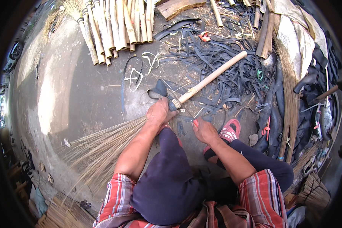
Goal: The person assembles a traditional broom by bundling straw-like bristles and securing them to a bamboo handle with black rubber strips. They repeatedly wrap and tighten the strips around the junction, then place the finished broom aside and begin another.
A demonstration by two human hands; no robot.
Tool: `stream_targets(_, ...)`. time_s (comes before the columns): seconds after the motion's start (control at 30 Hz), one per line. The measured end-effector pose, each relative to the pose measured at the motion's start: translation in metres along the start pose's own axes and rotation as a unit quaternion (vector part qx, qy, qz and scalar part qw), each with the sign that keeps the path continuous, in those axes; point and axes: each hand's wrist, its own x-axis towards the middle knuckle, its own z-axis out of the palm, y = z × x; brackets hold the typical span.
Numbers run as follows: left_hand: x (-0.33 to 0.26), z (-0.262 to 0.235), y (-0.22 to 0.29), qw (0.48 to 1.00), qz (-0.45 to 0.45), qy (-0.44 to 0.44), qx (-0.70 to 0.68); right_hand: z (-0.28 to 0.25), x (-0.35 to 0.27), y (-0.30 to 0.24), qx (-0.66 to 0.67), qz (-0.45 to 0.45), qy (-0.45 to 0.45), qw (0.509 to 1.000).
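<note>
- Grip: left hand (158, 111) wrapped around the broom (190, 92) at its neck, fingers partly hidden; right hand (206, 132) closed on a red-handled blade (195, 122)
- Broom sits low in front of the person, handle up-right, bristles (106, 146) fanned down-left past the left forearm
- Blade slants across the broom near the dark binding (174, 105); can't tell if it touches
- Bamboo handle (216, 76) looks stiff, smooth, probably light; might roll or slip if held only there
- Bristles look thin, springy, likely to bend or snap; poor place to grab
- Best hold, I'd judge: the bound neck, fingers clear of the edge
- Loose dark strip (160, 89) just beyond the left hand, looks soft, floppy
- Farther out: tangled strips (226, 76) beyond the handle, bamboo poles (119, 26) upper left, pink sandal (230, 130) near the right hand
</note>
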Motion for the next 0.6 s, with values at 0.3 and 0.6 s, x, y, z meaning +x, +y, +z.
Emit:
stream_targets(0.3,-0.010,-0.006,0.003,0.997,0.045,0.030,-0.049,-0.008,-0.002,0.003,-0.009,0.001,0.015,1.000)
stream_targets(0.6,-0.015,-0.016,-0.021,0.976,0.071,-0.047,-0.202,-0.002,0.006,0.018,0.030,0.015,0.164,0.986)
